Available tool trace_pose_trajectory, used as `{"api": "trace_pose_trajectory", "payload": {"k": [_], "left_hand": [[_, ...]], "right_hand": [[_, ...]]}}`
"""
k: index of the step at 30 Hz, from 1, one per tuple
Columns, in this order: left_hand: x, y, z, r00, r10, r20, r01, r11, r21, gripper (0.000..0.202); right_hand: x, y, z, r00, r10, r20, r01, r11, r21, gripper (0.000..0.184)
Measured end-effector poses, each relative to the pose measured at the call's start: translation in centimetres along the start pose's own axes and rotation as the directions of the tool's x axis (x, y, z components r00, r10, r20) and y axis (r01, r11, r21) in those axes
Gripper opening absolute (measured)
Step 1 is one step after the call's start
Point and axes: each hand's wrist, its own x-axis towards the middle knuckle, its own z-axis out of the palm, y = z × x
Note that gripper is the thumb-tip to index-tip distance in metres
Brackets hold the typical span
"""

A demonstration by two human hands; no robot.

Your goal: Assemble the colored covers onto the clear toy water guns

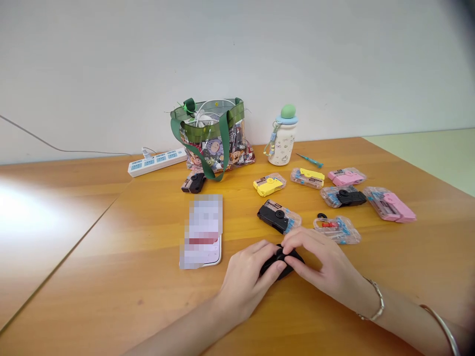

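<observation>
Grasping the black casing [287, 271] between left hand [247, 269] and right hand [323, 253], equally near both, with long axis partly covered.

Left of the white cylindrical bottle [282, 144] we have a green-trimmed clear plastic bag [212, 144], and right of the bottle a slim teal screwdriver [313, 161]. Before the bottle, nearest us, is a black plastic casing [281, 256].

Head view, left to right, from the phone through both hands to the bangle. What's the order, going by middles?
Phone → left hand → black piece → right hand → bracelet → bangle.
</observation>
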Motion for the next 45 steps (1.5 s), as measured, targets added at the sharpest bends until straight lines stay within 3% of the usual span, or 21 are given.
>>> {"api": "trace_pose_trajectory", "payload": {"k": [11,16,21,29,45], "left_hand": [[0.09,-0.12,0.07,0.998,-0.053,-0.035,0.052,0.998,-0.028,0.021],[0.12,-0.12,0.15,0.998,-0.056,-0.042,0.056,0.998,-0.002,0.024],[-0.07,-0.37,0.27,0.996,-0.05,-0.069,0.049,0.999,-0.017,0.027],[-0.13,-0.39,0.26,0.999,-0.004,-0.043,0.005,1.0,0.015,0.029],[-0.24,-0.17,0.13,1.0,0.017,-0.016,-0.015,0.996,0.089,0.034]], "right_hand": [[0.1,-0.35,-0.37,0.999,-0.047,0.013,0.048,0.998,-0.03,0.012],[0.14,-0.52,-0.35,0.999,0.019,0.043,-0.021,0.998,0.06,0.016],[-0.05,-0.54,-0.19,0.997,0.026,0.076,-0.03,0.998,0.047,0.017],[-0.04,-0.5,0.0,0.997,0.071,0.005,-0.07,0.978,0.198,0.017],[0.1,-0.15,0.33,0.981,0.159,0.107,-0.186,0.924,0.335,0.008]]}}
